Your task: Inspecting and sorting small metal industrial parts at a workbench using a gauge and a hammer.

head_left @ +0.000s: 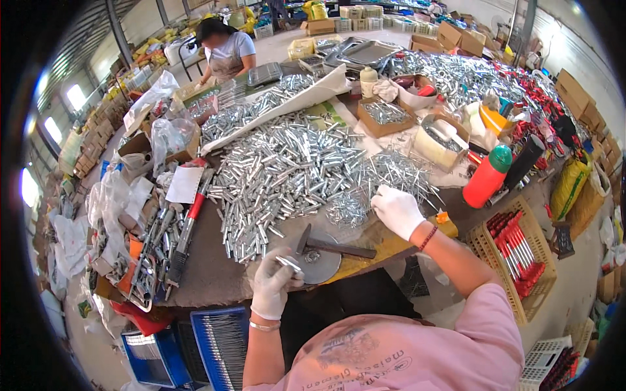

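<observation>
**Silver tube [288, 263] in hand; bulk of stock left loose**

One tube is grasped in the gloved left hand [270, 283], held between thumb and fingers above the near edge of the table [208, 280]. The right hand [398, 210], also gloved, is extended to the near side of the pins [401, 171], with its fingertips beside a small heap [347, 208] of fine parts. Whether anything is pinched there cannot be told, as the fingertips are partly hidden.

A hammer [342, 247] is laid across a grey disc [323, 267], just to the right of the left hand; it is gripped by neither.

Progress is judged to be partial. A large pile [280, 173] of similar tubes is spread loose over the middle of the table, and the pins and fine parts are likewise unsorted. Only the single tube is seen to be in hand, and whether anything has been fitted to it cannot be made out.

Red-handled tools [518, 244] are stacked in a crate [546, 254] at the right, and rods [223, 345] are lined up in a blue tray at the lower left; whether these were produced at this station cannot be established.
</observation>
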Tool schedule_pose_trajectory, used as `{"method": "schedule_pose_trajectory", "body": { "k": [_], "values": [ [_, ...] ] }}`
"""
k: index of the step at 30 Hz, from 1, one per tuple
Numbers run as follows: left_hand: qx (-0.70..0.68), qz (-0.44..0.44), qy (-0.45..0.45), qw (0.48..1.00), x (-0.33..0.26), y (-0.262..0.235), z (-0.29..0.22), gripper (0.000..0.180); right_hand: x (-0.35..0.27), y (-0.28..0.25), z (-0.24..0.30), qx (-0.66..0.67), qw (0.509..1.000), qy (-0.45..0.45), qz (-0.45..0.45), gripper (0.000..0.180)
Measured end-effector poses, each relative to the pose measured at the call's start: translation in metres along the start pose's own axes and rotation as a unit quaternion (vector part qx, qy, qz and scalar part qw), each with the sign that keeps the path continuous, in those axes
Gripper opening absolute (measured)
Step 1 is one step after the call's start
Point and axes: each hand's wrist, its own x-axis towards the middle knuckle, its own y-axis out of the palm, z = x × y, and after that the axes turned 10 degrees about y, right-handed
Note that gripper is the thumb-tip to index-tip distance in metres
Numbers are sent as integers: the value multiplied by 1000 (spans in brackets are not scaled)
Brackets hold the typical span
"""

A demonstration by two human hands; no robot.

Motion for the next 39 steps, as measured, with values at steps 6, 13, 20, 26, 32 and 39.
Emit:
{"method": "schedule_pose_trajectory", "body": {
  "k": [6, 13, 20, 26, 32, 39],
  "values": [
    [377, 15, 53, 924, 7, 11, 19, 10, -24, -21, 84, 217, 969, -89, 77, 8],
    [568, 53, 211, 794, 8, 2, 8, 13, -40, -4, 118, 194, 964, -106, 145, 5],
    [614, 80, 246, 746, -4, 0, 4, 13, -49, -8, 122, 183, 967, -107, 143, 5],
    [627, 113, 266, 724, 14, -8, 13, 15, -44, 4, 107, 118, 981, -131, 78, 8],
    [595, 81, 190, 777, 17, -11, 19, 13, -37, 5, 109, 191, 974, -84, 90, 4],
    [596, 80, 203, 773, 3, -12, 22, 15, -46, 6, 115, 189, 973, -104, 85, 4]
  ]
}}
